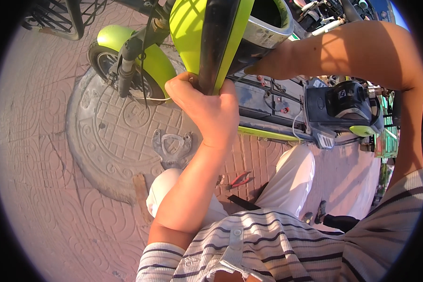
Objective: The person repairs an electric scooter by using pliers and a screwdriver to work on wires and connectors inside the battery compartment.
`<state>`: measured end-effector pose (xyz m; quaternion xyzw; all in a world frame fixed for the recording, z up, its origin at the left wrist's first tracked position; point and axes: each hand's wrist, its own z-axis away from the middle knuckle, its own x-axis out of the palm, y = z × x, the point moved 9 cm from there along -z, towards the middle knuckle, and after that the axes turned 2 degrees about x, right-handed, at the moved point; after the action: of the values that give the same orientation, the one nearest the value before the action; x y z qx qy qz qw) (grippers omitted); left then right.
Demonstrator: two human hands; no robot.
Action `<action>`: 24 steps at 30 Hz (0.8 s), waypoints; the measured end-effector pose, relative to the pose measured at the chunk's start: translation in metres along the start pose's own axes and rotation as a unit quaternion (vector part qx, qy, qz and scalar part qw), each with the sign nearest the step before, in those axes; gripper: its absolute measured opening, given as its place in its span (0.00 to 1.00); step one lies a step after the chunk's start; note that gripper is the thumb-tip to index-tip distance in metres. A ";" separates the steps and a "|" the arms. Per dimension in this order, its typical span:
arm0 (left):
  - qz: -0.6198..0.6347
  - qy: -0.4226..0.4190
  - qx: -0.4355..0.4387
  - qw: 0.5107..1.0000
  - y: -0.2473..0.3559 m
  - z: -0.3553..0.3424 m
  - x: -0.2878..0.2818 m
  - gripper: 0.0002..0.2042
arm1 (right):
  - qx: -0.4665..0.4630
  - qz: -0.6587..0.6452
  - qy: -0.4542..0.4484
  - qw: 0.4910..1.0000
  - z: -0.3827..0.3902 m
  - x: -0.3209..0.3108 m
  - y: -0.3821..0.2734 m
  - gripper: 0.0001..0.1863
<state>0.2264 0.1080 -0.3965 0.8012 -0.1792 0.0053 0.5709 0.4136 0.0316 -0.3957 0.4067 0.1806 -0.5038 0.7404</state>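
Left hand (pixel 209 108): forearm raised, clasped around the near end of a lime-and-black scooter panel (pixel 217 42), located beside the front fender (pixel 157 66). Right hand (pixel 273 63): elbow bent, at panel's right side; fingers hidden, grip indeterminable.

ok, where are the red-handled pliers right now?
Head view, a little below and right of centre: the red-handled pliers lie on the pink paving between the white-trousered knees, right of the left forearm.

Bright sunlight is bleaching the white trousers (pixel 296 171), shadows are patterning the paving (pixel 42 108), and fisheye distortion is bending straight edges toward the hazy black rim.
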 end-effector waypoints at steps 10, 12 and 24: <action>-0.070 0.002 0.124 0.990 0.013 -0.004 -0.001 0.25 | 0.228 -0.075 0.026 0.970 0.062 -0.015 -0.051 0.16; -0.113 -0.005 0.145 0.983 0.021 -0.004 -0.002 0.22 | 0.237 -0.130 0.157 0.950 0.083 -0.017 -0.074 0.17; -0.004 -0.045 0.066 0.997 0.034 -0.004 0.004 0.19 | 0.185 -0.591 -0.151 0.771 0.029 0.274 -0.357 0.12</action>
<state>0.2213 0.1006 -0.3636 0.8374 -0.2013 -0.0213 0.5077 0.2083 -0.2130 -0.7140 0.2678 0.1742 -0.9205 0.2249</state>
